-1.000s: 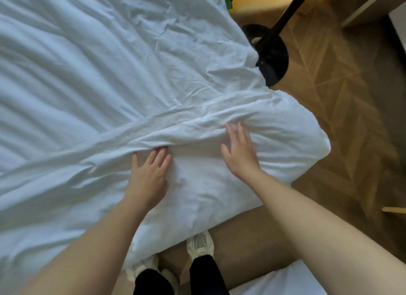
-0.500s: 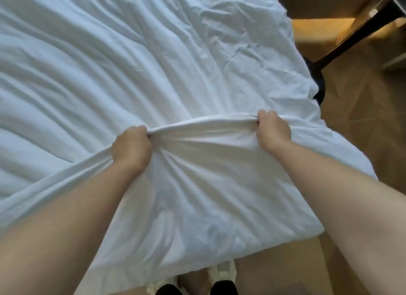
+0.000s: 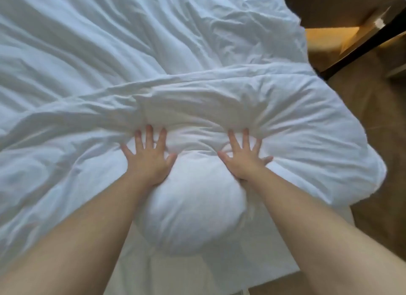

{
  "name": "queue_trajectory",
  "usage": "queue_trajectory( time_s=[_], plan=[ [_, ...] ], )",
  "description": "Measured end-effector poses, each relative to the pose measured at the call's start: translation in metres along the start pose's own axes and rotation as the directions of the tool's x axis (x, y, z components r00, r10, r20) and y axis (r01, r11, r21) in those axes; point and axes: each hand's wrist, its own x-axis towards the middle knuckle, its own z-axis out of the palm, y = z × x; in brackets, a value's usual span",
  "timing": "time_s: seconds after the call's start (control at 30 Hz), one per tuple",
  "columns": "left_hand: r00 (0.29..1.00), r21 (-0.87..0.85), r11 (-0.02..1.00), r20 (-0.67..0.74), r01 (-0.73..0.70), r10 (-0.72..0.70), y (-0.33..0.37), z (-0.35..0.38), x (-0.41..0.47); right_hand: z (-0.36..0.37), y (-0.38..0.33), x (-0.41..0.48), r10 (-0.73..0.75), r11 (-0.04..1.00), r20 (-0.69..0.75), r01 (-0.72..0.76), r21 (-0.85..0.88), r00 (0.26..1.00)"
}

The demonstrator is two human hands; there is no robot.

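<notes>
The clutched fold has been released since the earlier frame: the left hand (image 3: 149, 160) and right hand (image 3: 243, 160) are laid flat, fingers spread, on the white duvet (image 3: 197, 92) at the near edge of the bed (image 3: 248, 264), smoothing being judged under way and outward strokes needed next.

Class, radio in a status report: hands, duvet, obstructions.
Left hand flat, fingers spread, pressing white duvet. Right hand likewise, alongside. Duvet bunched, bulging between wrists. Black pole beyond bed corner, apart from hands.
</notes>
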Motion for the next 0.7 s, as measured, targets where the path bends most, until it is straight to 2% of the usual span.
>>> queue_trajectory(
  time_s=[0.13, 0.23, 0.3, 0.33, 0.4, 0.47, 0.5, 0.6, 0.7],
  plan=[
    [0.993, 0.042, 0.997, -0.097, -0.063, 0.067, -0.011, 0.029, 0.014, 0.014, 0.007, 0.026, -0.039, 0.999, -0.036, 0.039, 0.010, 0.999],
    [0.996, 0.043, 0.996, -0.042, -0.080, 0.082, -0.010, 0.032, -0.011, 0.022, 0.009, 0.003, -0.045, 0.999, -0.053, 0.044, -0.020, 0.998],
    [0.989, 0.009, 0.989, -0.027, -0.146, 0.147, -0.009, 0.026, -0.052, 0.028, 0.005, -0.037, -0.080, 0.997, -0.055, 0.081, 0.005, 0.995],
    [0.980, -0.002, 0.981, -0.038, -0.196, 0.196, -0.013, 0.021, -0.077, 0.034, 0.001, -0.061, -0.136, 0.991, -0.050, 0.137, 0.006, 0.989],
    [0.961, 0.044, 0.966, -0.100, -0.254, 0.257, -0.031, 0.014, -0.129, 0.055, -0.011, -0.118, -0.351, 0.934, -0.041, 0.347, -0.087, 0.935],
    [0.961, 0.068, 0.973, -0.156, -0.221, 0.229, -0.063, 0.015, -0.178, 0.084, -0.027, -0.163, -0.578, 0.785, 0.015, 0.561, -0.261, 0.816],
    [0.971, 0.062, 0.980, -0.142, -0.187, 0.194, -0.081, 0.016, -0.200, 0.096, -0.036, -0.174, -0.611, 0.735, 0.051, 0.591, -0.331, 0.790],
    [0.993, 0.166, 0.983, -0.071, -0.084, 0.097, -0.126, 0.026, -0.222, 0.115, -0.072, -0.158, -0.567, 0.735, 0.024, 0.519, -0.437, 0.823],
    [0.983, 0.376, 0.925, -0.138, -0.059, 0.119, -0.160, 0.042, -0.176, 0.115, -0.107, -0.139, -0.529, 0.733, 0.021, 0.469, -0.493, 0.849]
  ],
)
